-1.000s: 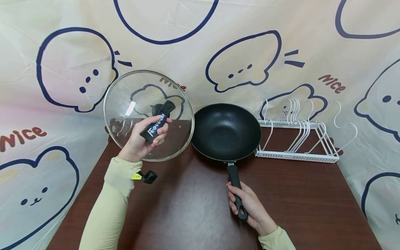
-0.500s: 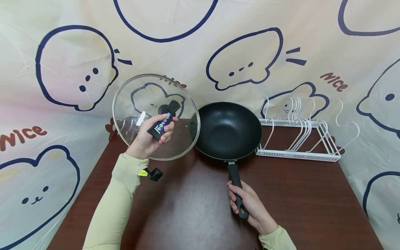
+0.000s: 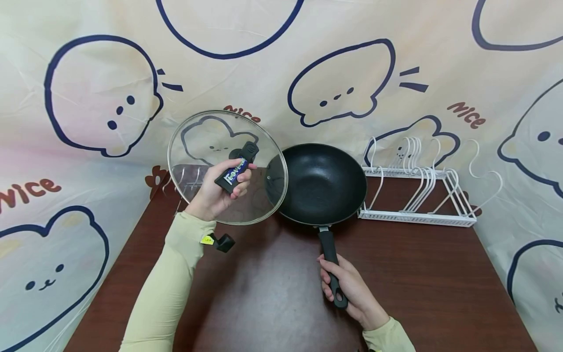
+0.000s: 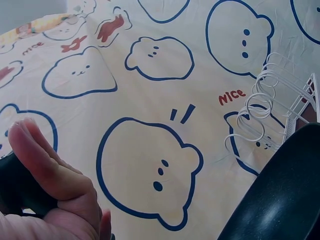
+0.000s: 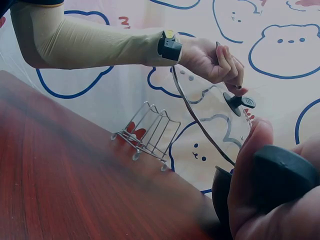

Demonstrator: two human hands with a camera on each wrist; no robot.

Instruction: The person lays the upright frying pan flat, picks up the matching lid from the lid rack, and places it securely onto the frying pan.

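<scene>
A clear glass pan lid with a metal rim hangs tilted above the table in the head view. My left hand grips its black, labelled handle, fingers curled round it. The lid's right edge overlaps the left side of a black frying pan in that view. My right hand holds the frying pan by its long black handle. The right wrist view shows the lid rim nearly edge-on, just above the pan. Whether the pan touches the table cannot be told.
A white wire rack stands on the brown table to the pan's right. Behind the lid, near the wall, is a smaller metal wire rack. A printed cloth hangs close behind and at both sides.
My left hand has carried the lid rightwards and slightly down, so its edge now overlaps the pan in the head view. My right hand and the pan have stayed nearly still.
</scene>
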